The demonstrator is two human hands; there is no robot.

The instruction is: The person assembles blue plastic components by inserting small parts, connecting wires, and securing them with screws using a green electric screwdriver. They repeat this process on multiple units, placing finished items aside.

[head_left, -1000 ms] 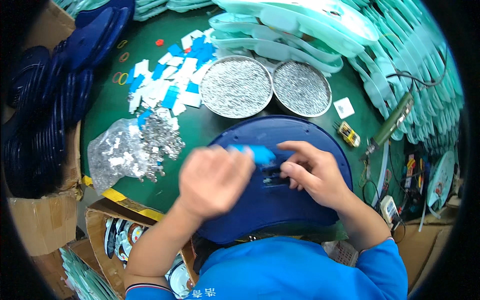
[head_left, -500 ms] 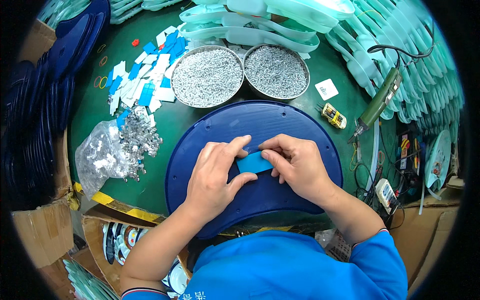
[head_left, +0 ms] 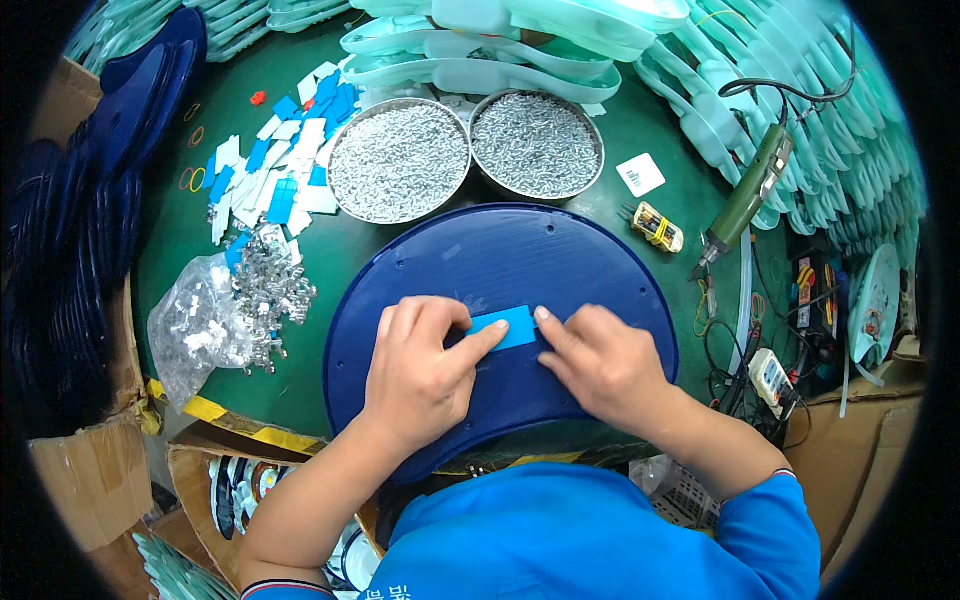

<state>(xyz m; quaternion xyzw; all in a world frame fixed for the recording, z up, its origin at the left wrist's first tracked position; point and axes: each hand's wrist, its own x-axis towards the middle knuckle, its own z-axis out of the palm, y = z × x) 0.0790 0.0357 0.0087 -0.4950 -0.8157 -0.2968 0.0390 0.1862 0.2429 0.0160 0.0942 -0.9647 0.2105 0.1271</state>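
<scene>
A dark blue curved panel [head_left: 430,290] with small holes near its rim lies in front of me. My left hand [head_left: 425,365] pinches the left end of a flat blue rectangular plate [head_left: 517,330] over the panel's middle, thumb on top and fingers curled behind. At the plate's right end, my right hand [head_left: 610,365] hovers with thumb and forefinger apart, holding nothing visible; its outer fingers are slightly blurred.
Two round bowls of small screws [head_left: 400,160] [head_left: 537,145] stand beyond the panel. Blue and white plates [head_left: 290,165], metal clips [head_left: 270,290] and a plastic bag [head_left: 195,325] lie left. A green electric screwdriver [head_left: 748,195] hangs right. Pale green parts [head_left: 800,110] and dark blue panels [head_left: 70,240] flank the table.
My right hand has let go of the plate and drawn slightly right and down. My left hand, earlier spread around the plate, has closed on its left end.
</scene>
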